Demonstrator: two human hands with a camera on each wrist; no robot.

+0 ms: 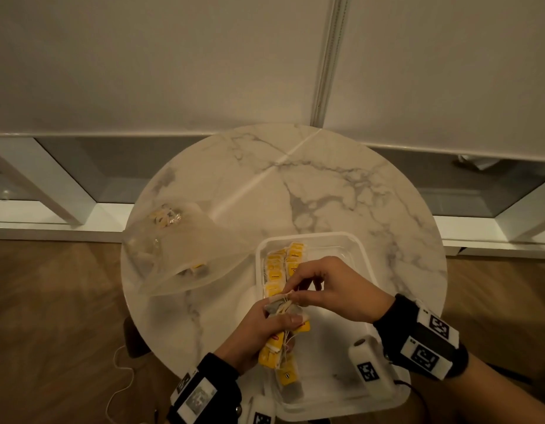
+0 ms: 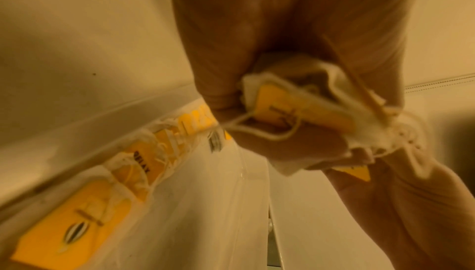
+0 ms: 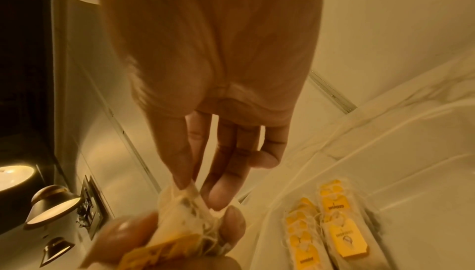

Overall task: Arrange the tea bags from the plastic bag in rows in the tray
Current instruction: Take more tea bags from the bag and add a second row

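My left hand (image 1: 265,319) grips a bunch of tea bags (image 1: 280,341) with yellow tags and tangled strings, held above the near part of the clear plastic tray (image 1: 361,249). The right hand (image 1: 298,293) pinches the top edge of one tea bag (image 3: 185,199) in that bunch between thumb and fingers. Two rows of tea bags (image 1: 280,267) lie at the tray's far left; they show again in the right wrist view (image 3: 331,227). One more tea bag (image 1: 288,377) lies in the tray under my left hand. The clear plastic bag (image 1: 179,252) lies left of the tray with a few tea bags inside.
Everything sits on a round white marble table (image 1: 326,185) whose edge curves close around the tray and bag. Wooden floor (image 1: 51,316) lies beyond the table on both sides. A white cord (image 1: 121,371) trails on the floor at the lower left.
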